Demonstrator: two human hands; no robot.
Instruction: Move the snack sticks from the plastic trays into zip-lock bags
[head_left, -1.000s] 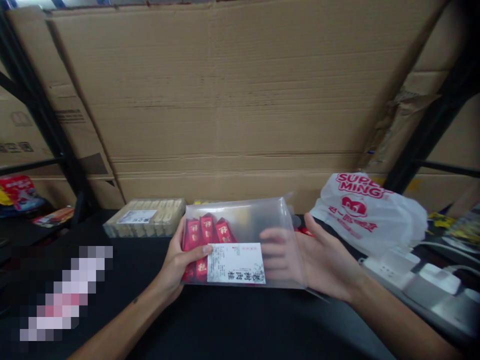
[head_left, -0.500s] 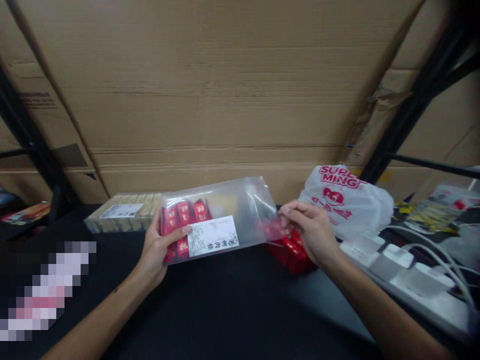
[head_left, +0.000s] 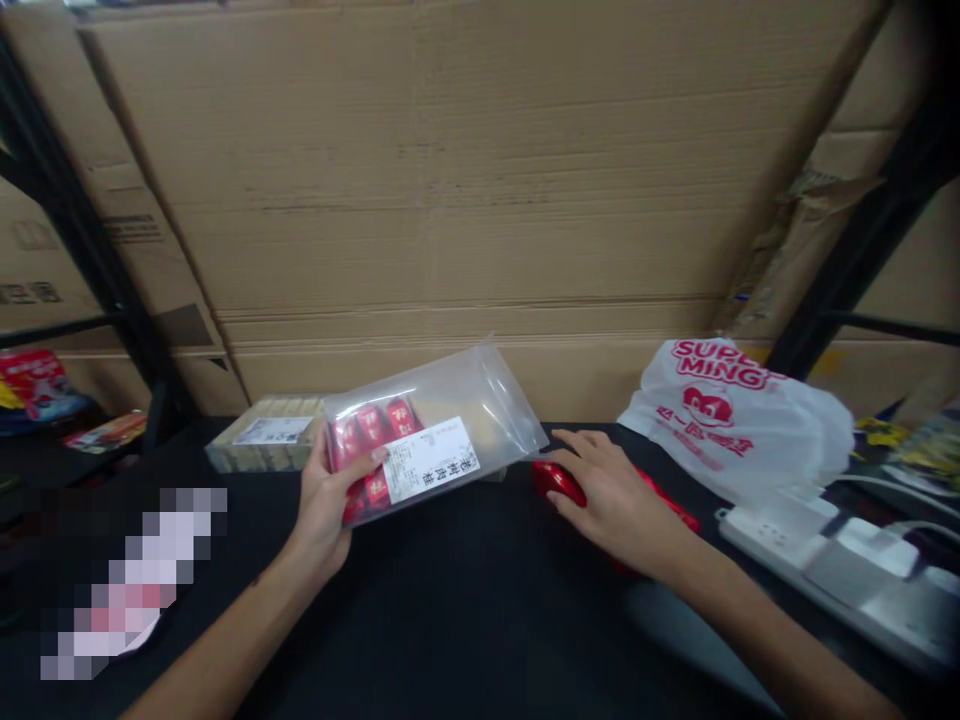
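My left hand (head_left: 330, 495) grips the lower left end of a frosted plastic pouch (head_left: 499, 390), thumb on top. Several red packets (head_left: 401, 418) with light lettering show through its left part, partly behind a white printed label (head_left: 431, 460). The pouch is tilted, with its right end raised. My right hand (head_left: 604, 490) is low over the black table, its fingers curled round a shiny red packet (head_left: 556, 482). More red wrapping (head_left: 671, 500) shows beyond that hand, mostly hidden under it.
A clear box of pale pieces (head_left: 262, 435) stands behind the pouch at left. On the right are a white printed plastic bag (head_left: 739, 415) and a power strip (head_left: 832, 560) with plugs and cables. A cardboard wall (head_left: 450, 200) closes off the back. At left lies a pixelated pale item (head_left: 135, 590).
My right hand has left the pouch's right end and moved down to the red packets. The pouch stays in my left hand, tilted more steeply. The view has shifted slightly left.
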